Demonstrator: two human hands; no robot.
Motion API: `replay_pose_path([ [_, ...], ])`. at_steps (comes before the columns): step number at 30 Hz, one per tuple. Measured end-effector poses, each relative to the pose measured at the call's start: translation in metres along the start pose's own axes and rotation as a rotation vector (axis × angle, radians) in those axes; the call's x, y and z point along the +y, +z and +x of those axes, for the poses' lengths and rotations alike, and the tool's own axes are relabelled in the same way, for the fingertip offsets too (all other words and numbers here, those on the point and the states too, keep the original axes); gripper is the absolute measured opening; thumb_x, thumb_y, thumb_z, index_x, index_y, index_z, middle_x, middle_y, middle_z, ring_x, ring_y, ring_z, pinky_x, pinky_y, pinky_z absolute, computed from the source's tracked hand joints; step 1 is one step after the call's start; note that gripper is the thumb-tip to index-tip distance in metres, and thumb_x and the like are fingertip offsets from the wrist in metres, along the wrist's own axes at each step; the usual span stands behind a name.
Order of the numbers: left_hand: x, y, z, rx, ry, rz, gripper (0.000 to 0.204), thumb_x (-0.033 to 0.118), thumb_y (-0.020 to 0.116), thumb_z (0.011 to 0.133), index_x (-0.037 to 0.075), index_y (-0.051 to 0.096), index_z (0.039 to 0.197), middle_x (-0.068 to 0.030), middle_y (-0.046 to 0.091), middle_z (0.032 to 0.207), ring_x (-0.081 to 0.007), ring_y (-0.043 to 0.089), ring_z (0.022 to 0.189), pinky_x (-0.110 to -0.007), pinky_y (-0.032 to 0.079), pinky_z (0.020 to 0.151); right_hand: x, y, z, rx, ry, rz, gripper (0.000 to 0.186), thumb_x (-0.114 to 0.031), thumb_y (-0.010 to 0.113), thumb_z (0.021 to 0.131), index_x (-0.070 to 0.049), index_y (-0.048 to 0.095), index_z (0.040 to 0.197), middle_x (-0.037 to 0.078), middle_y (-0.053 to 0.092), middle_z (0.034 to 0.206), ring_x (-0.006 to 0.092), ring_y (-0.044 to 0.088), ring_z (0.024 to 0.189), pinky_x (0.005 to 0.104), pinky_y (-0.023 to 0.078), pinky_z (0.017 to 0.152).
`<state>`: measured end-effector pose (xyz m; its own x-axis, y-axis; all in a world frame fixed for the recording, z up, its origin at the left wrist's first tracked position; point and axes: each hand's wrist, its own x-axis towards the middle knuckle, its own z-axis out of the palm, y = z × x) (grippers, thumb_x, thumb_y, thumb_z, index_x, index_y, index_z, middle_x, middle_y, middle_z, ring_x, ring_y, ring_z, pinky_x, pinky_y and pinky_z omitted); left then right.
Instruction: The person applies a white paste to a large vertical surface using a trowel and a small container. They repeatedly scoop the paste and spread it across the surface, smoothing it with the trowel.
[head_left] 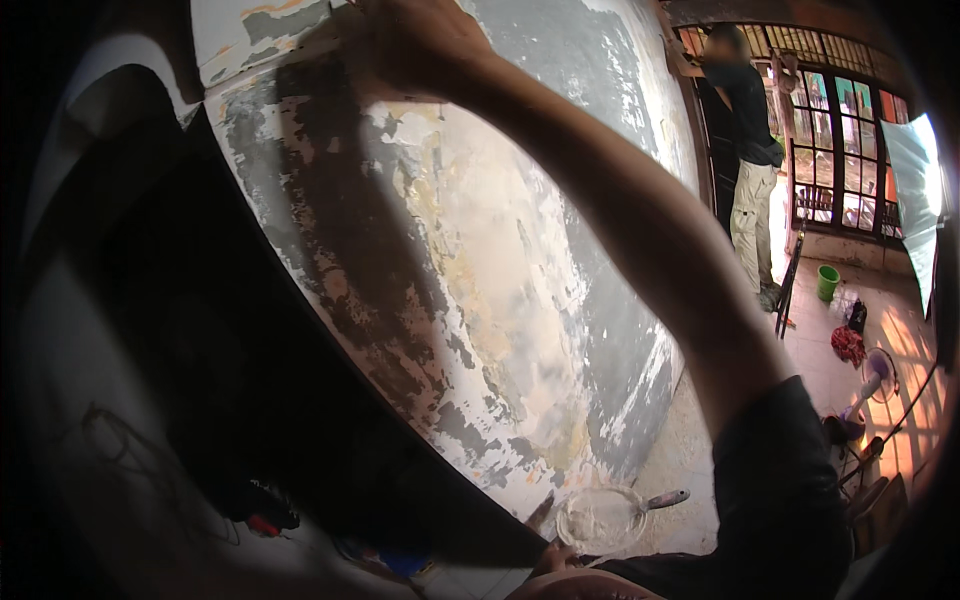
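Observation:
My right hand [400, 45] is raised high on the patchy grey-and-white plastered wall [510, 260], near a horizontal seam at the top. Its fingers are closed on something I cannot make out. Below, at the lower middle, my left hand [557, 562] grips a round container [600, 520] smeared with pale putty, from which a tool handle [668, 498] sticks out to the right. A long dark panel or opening [280, 360] borders the wall on the left.
A person [750, 130] stands at a doorway on the right, beside a barred window [840, 140]. On the tiled floor are a green bucket [827, 281], a red cloth [846, 345], a purple fan [878, 376] and long poles [789, 270]. Dim cords [110, 430] lie at lower left.

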<state>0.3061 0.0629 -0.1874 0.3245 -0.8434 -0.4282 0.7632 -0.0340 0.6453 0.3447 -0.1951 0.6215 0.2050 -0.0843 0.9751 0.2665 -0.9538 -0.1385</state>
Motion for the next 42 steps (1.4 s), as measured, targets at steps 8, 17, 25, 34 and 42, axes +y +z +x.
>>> replay_pose_path([
  [8,0.025,0.062,-0.009,0.008,-0.043,0.073,0.07,0.001,0.055,0.1,0.012,0.028,0.164,-0.015,0.046,0.159,-0.0359,0.05,0.144,-0.057,0.047,0.115,0.082,-0.091,0.034,0.069,-0.193,0.379,0.026,-0.002,0.059,0.096,-0.004,0.062,0.122,0.011,0.064,0.114,0.0232,0.061,0.106,0.0347,0.053,0.084],
  [17,0.032,0.076,-0.035,0.065,0.088,0.027,0.07,0.003,0.058,0.094,0.006,0.036,0.16,-0.0137,0.06,0.144,-0.0288,0.062,0.129,-0.041,0.052,0.106,0.131,-0.039,0.063,-0.121,0.202,0.201,0.066,-0.017,0.051,0.107,-0.011,0.016,0.162,0.018,0.022,0.163,0.0308,0.036,0.145,0.0429,0.044,0.11],
  [25,0.032,0.053,-0.013,0.012,-0.044,-0.002,0.064,-0.002,0.053,0.099,0.009,0.034,0.159,-0.0186,0.047,0.156,-0.0377,0.052,0.141,-0.057,0.045,0.117,0.058,-0.037,0.04,0.011,0.029,0.014,0.02,-0.01,0.059,0.094,-0.002,0.058,0.113,0.011,0.059,0.095,0.0214,0.056,0.079,0.0398,0.049,0.059],
  [34,0.043,0.085,-0.018,-0.12,-0.049,-0.142,0.069,-0.001,0.053,0.099,0.009,0.029,0.162,-0.0206,0.047,0.157,-0.0398,0.05,0.143,-0.058,0.044,0.118,0.05,-0.097,0.04,-0.094,0.052,0.172,0.015,-0.004,0.055,0.098,-0.002,0.065,0.087,-0.001,0.054,0.065,0.0135,0.053,0.055,0.0309,0.038,0.041],
  [42,0.013,0.053,0.014,0.028,-0.026,-0.025,0.07,-0.004,0.052,0.097,0.008,0.028,0.162,-0.0203,0.046,0.156,-0.0371,0.051,0.142,-0.054,0.046,0.117,0.122,-0.064,0.061,-0.032,0.269,0.032,0.024,-0.016,0.052,0.108,0.004,0.064,0.113,0.016,0.067,0.091,0.0223,0.062,0.071,0.0432,0.055,0.059],
])
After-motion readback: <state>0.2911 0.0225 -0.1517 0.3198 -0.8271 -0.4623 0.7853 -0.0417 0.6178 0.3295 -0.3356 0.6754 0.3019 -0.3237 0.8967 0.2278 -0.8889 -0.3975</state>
